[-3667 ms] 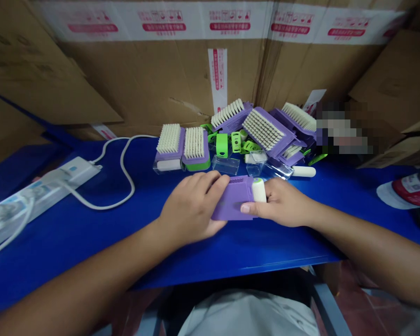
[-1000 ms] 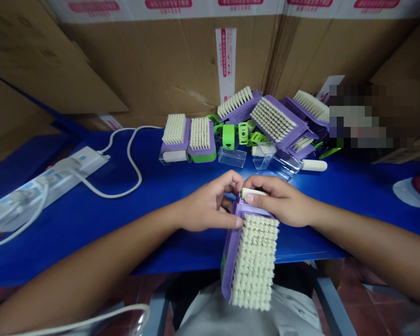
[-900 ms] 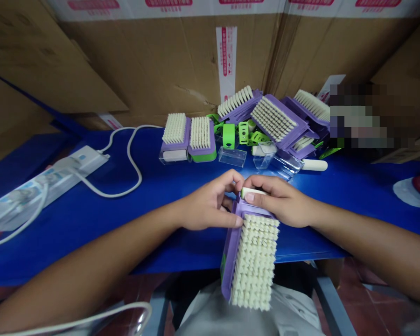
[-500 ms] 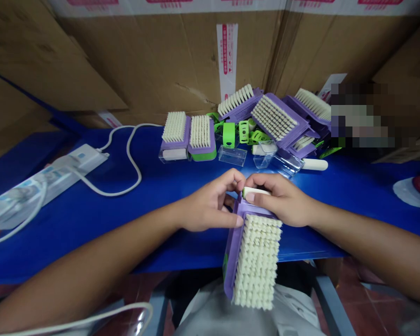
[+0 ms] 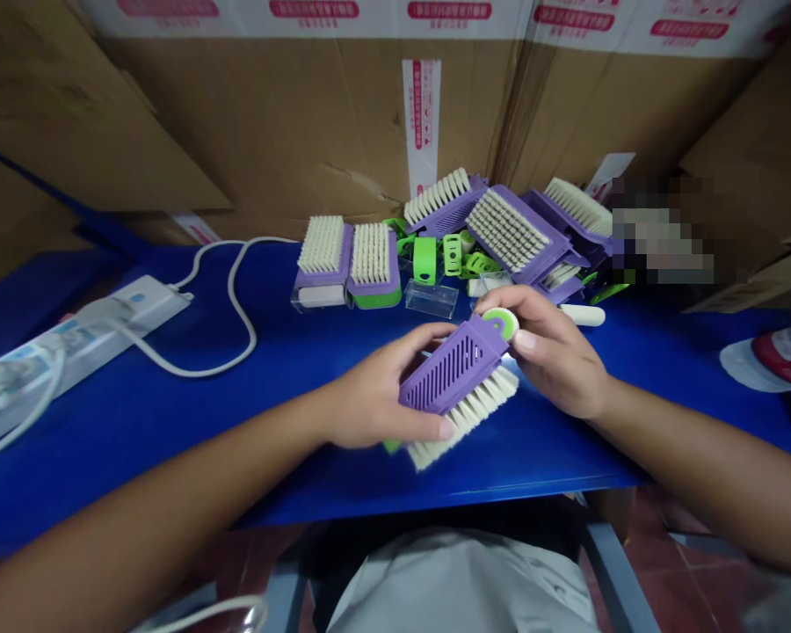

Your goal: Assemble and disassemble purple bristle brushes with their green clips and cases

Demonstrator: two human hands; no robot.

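Held above the near middle of the blue tabletop (image 5: 533, 466), a purple scrubbing brush (image 5: 452, 369) is tilted with its slotted back upward and its cream bristles (image 5: 468, 431) toward the near side. The left hand (image 5: 375, 396) cups its left end; the right hand (image 5: 554, 352) closes on its right end, beside a green-ringed end cap (image 5: 501, 323). The hands are apart, both gripping the brush. The brush appears light and stiff; the rigid purple edges offer the surest hold, the springy bristles a poor one. Far side: a pile of similar brushes (image 5: 507, 229) and clear plastic cases (image 5: 428, 299).
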